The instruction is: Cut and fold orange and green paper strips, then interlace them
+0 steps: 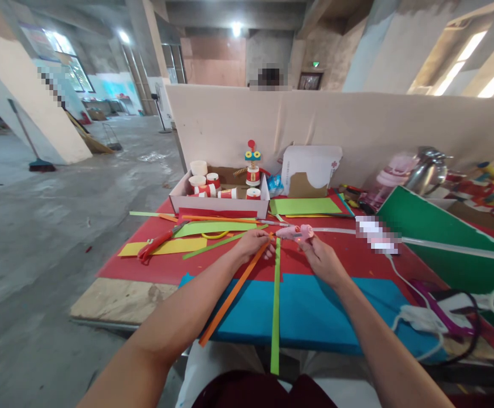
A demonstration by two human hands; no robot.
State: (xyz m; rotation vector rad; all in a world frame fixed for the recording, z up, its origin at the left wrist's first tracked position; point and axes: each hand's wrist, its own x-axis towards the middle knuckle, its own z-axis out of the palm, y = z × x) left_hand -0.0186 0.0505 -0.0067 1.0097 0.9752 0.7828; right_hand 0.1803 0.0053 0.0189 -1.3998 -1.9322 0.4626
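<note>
My left hand [252,245] pinches the upper end of an orange paper strip [239,288], which slants down toward my lap. A light green strip [276,317] hangs from beside the fingertips over the near table edge; whether it touches the orange one I cannot tell. My right hand [321,262] is closed around a pink hot glue gun [293,232]. Its nozzle points left and lies close to the orange strip's top end. Left of my hands are red-handled scissors [156,245], a yellow strip [166,246] and more green paper strips [217,228].
A white box [219,206] at the back holds paper cups and a spring-necked cup figure [252,170]. Green sheets [306,206] lie beside it. Blue paper [323,311] covers the front. On the right are a green board [451,249], cables and a metal jug [428,170].
</note>
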